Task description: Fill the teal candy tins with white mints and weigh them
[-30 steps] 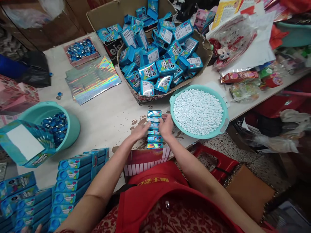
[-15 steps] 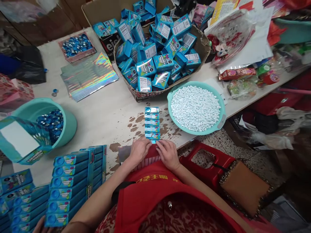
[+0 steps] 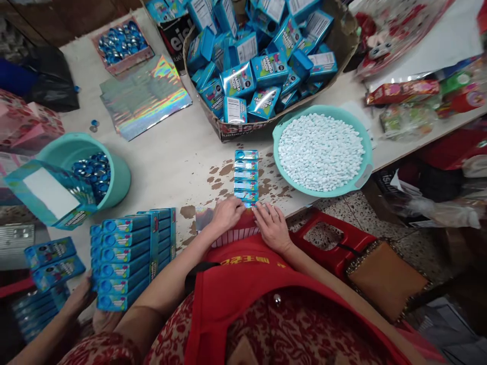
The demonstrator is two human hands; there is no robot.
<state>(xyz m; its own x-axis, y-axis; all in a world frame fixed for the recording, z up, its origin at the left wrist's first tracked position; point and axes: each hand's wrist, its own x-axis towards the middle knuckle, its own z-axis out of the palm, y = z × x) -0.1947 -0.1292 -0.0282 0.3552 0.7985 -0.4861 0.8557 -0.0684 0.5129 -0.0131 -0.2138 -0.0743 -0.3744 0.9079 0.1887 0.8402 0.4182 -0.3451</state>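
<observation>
- The row of blue "Caramelo Macizo" candy boxes (image 3: pixel 246 175) stands on the worktop (image 3: pixel 163 167), narrow ends up, running from 12 to 6 o'clock.
- Each box looks like thin, glossy card: probably light, a little slippery, stiff along its edges but easily dented by a hard squeeze.
- The best hold is likely by the long outer sides, at 3 and 9 o'clock, with gentle, even pressure to keep the row square.
- The left hand (image 3: pixel 229 213) is at the row's 7 o'clock, fingers bent in by the nearest box; whether its grip pinches anything, I cannot tell.
- The right hand (image 3: pixel 273 225) is at 5 o'clock, its grip loose, fingers extended and slightly parted, tips at the near corner.
- Most of the row thus lies beyond both grips, towards 12 o'clock.
</observation>
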